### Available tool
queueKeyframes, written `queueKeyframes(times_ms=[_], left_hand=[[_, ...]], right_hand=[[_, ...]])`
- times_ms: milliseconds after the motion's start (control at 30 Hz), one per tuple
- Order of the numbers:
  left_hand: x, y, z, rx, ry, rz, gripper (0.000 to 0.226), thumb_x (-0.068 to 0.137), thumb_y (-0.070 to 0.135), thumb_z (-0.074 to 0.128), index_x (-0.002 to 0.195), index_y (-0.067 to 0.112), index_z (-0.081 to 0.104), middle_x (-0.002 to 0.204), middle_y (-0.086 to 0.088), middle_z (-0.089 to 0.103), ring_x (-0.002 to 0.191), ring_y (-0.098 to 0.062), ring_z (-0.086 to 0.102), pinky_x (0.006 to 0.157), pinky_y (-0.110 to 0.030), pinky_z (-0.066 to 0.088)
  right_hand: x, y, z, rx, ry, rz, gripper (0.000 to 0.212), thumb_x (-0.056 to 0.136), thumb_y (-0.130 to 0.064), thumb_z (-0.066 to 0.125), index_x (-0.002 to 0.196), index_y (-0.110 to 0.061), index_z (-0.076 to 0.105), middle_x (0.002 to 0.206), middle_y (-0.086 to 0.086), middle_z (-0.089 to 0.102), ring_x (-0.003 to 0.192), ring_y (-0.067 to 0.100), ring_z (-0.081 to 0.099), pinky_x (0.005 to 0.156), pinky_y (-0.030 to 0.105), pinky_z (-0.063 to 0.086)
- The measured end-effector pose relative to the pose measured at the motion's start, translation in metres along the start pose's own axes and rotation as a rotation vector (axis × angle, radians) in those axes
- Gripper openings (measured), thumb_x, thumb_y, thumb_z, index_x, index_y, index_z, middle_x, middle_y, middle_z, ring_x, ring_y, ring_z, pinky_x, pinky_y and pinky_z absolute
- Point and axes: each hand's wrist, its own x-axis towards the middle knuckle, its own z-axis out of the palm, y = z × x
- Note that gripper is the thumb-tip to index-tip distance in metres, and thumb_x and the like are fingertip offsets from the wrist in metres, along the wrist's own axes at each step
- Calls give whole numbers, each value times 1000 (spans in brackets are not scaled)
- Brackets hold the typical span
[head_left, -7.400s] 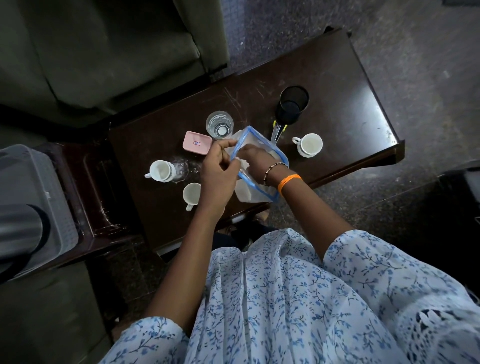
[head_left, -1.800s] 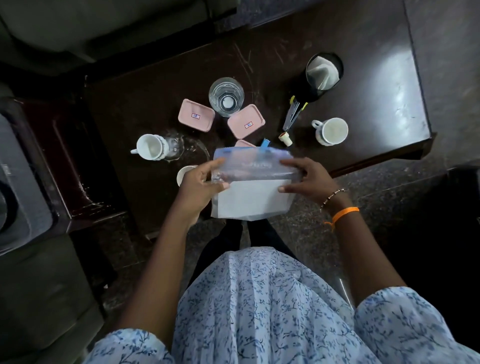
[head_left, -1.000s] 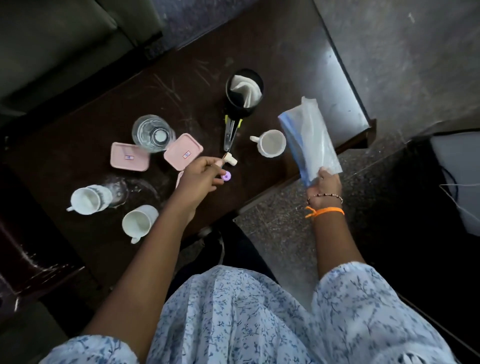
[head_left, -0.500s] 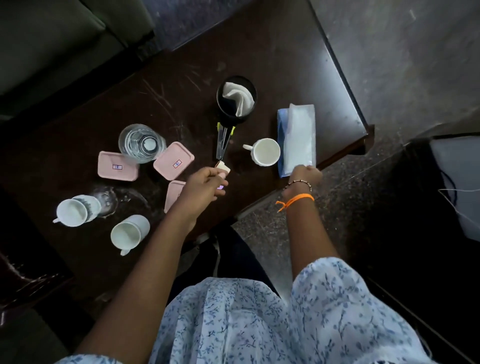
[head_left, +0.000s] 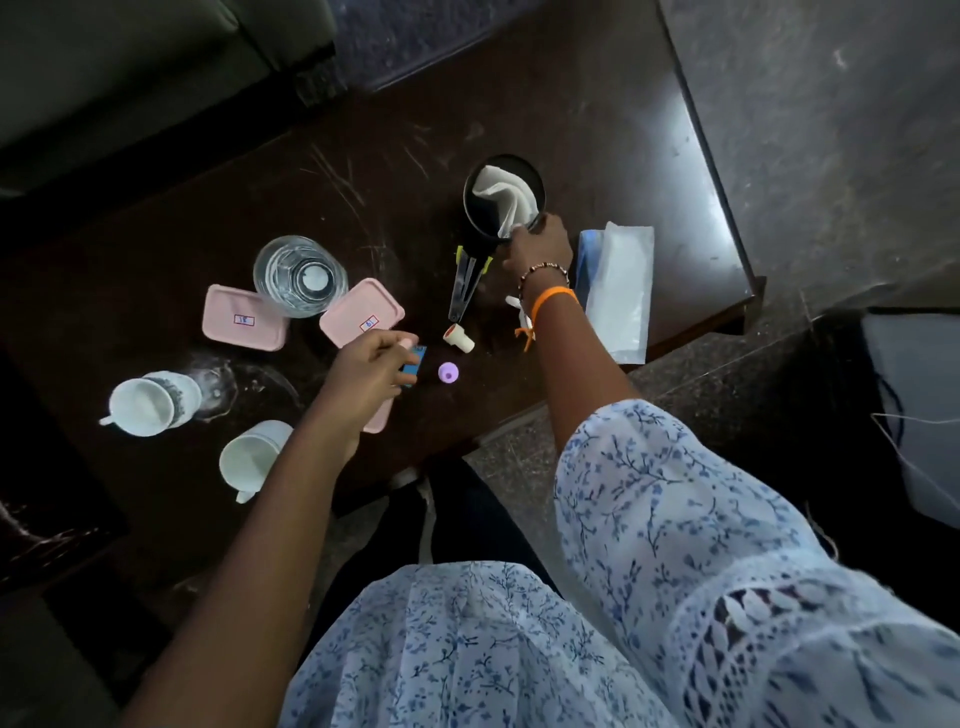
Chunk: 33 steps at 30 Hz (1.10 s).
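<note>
dark scratched wood fills my feed: a low table (head_left: 597, 130) with a sofa (head_left: 130, 67) past its far-left corner and a stone floor (head_left: 831, 130) to the right. the two hands are well apart. the right hand (head_left: 537, 244) reaches farthest, fingers curled over the near rim of the black cup (head_left: 475, 218), just where the white cloth (head_left: 501, 195) stuffed inside it droops toward the edge. i cannot tell whether the cloth is pinched along with the rim. the cup stands toward the table's far right part. just right of that hand a zip bag (head_left: 621, 291) lies flat, its near end at the table edge. a white mug (head_left: 513, 304) shows only a sliver under the wrist. tweezers (head_left: 465, 286) lie against the cup's near side, with a cream cap (head_left: 458, 336) and a purple cap (head_left: 448, 373) closer to me. the left hand (head_left: 369, 371) hangs low over a blue piece (head_left: 415, 364), fingers loosely bent; whether they touch it i cannot tell. a pink lid (head_left: 382, 418) lies partly under that hand. further left sit a glass of water (head_left: 300, 275) between two more pink lids (head_left: 244, 325), a patterned cup (head_left: 150, 402) beside a wet patch (head_left: 223, 382), and a plain cup (head_left: 249, 457).
</note>
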Motion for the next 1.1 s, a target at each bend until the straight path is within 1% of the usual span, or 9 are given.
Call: queueKeyframes(times_ms=[100,167,233,300,400,467,633,867,1100], left_hand=[[0,-7,-9,-35,24,-23,14,97,22,45,103,21,58,91,4,62,82,-10,61,73,-22,47],[1,-11,-14,-62,43,-37,15,97,22,45,104,20,58,90,4,62,81,-9,60,72,-21,47],[2,-15,-19,-80,67,-40,16,96,22,47,106,19,59,91,3,63,82,-9,59,73,-22,46],[2,-17,-25,-93,103,-48,17,96,22,48,109,19,58,99,0,62,89,-12,58,78,-25,47],[4,-20,-35,-118,178,-63,25,96,21,47,120,19,52,112,-1,56,100,-15,56,85,-30,48],[6,-21,-42,-150,228,-74,36,95,21,48,131,17,45,117,0,53,105,-17,55,92,-35,48],[9,-27,-58,-193,307,-115,58,94,22,51,146,19,25,142,-2,43,125,-22,48,106,-44,40],[7,-29,-74,-156,223,-21,62,95,18,49,148,27,18,155,7,25,139,-18,31,112,-48,33],[12,-23,-79,-163,189,38,63,95,16,49,148,30,18,157,3,22,139,-17,30,111,-42,34]], right_hand=[[-1,-2,2,-22,28,-2,22,87,-13,45,103,-3,56,111,22,63,103,43,60,91,46,50],[-5,-3,3,-66,58,-52,16,88,-15,47,91,-5,59,111,22,64,103,38,60,80,31,46],[-11,-4,6,-96,88,-148,15,88,-14,48,83,-5,59,106,21,66,99,34,59,64,23,32],[-21,-6,13,-88,95,-257,18,87,-9,48,96,-2,61,101,20,68,91,30,59,61,23,29],[-40,-12,30,-81,51,-387,16,85,-5,49,95,-4,61,71,9,59,75,18,46,60,19,27],[-51,-14,44,-101,2,-409,21,84,-5,50,100,-1,63,72,6,55,75,16,45,60,20,28],[-67,-8,73,-237,-80,-392,21,87,-9,49,96,5,62,98,25,67,79,25,52,72,34,36],[-69,-4,91,-325,-76,-370,25,89,-12,47,103,3,61,109,23,66,101,34,59,74,33,35],[-65,-3,92,-321,-89,-377,26,87,-7,46,106,0,63,106,21,67,100,34,59,71,29,36]])
